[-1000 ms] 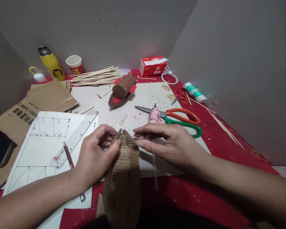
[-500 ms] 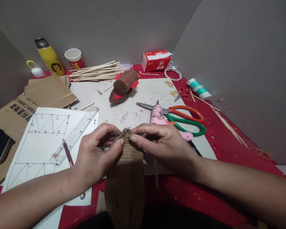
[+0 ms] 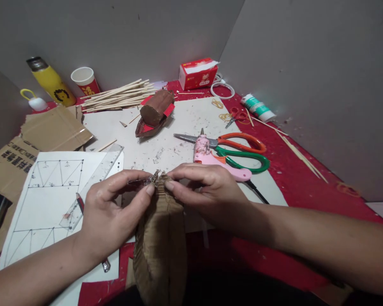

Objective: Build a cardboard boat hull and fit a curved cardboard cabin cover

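Note:
A long, curved piece of brown cardboard (image 3: 161, 238) stretches from the near edge up to my fingers, its far end crumpled and frayed. My left hand (image 3: 118, 208) pinches the frayed left side of that end between thumb and fingers. On the right side of the same end, my right hand (image 3: 201, 187) grips with thumb and index finger. Beyond my right hand lie a pink glue gun (image 3: 207, 155) and scissors (image 3: 242, 155) with orange and green handles. Farther back sits a small brown model boat (image 3: 155, 112) with red parts.
At left lie a paper drawing (image 3: 47, 204), a clear ruler (image 3: 97, 176), a pencil (image 3: 80, 203) and cardboard sheets (image 3: 55, 127). Along the back stand a yellow bottle (image 3: 52, 83), a paper cup (image 3: 84, 80), wooden sticks (image 3: 118, 97) and a red tissue pack (image 3: 198, 73).
The whole scene has shifted left in view as my head turned. The frayed strip at the cardboard's left side has come slightly apart from the end, with my left hand moved a little away from my right.

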`<state>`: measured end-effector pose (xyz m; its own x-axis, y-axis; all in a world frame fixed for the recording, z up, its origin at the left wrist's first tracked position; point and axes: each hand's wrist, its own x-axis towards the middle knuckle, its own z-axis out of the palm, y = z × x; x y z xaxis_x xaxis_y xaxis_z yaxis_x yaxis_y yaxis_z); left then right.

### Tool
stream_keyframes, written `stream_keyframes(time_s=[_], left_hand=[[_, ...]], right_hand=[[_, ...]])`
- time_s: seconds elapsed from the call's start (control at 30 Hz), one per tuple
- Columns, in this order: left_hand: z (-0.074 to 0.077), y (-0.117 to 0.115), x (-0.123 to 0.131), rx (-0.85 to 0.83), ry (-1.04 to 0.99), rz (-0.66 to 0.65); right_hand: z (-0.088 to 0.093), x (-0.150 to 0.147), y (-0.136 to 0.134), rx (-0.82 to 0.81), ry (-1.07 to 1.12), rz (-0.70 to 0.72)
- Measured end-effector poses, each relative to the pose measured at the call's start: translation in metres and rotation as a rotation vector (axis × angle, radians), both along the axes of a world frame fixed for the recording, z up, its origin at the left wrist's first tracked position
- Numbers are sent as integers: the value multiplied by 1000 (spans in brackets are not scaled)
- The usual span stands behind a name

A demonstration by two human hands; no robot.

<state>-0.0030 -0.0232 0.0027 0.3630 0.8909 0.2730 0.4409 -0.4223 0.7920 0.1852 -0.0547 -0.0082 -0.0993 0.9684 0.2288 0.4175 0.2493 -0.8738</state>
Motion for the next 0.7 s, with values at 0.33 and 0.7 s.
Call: stream_keyframes(time_s=[0.33, 0.7], left_hand=[[0, 1, -2, 66, 62, -38], [-4, 0, 1, -57, 21, -91]], right_hand=[[-6, 2, 1, 87, -28, 42], [-8, 2, 4, 95, -36, 56]])
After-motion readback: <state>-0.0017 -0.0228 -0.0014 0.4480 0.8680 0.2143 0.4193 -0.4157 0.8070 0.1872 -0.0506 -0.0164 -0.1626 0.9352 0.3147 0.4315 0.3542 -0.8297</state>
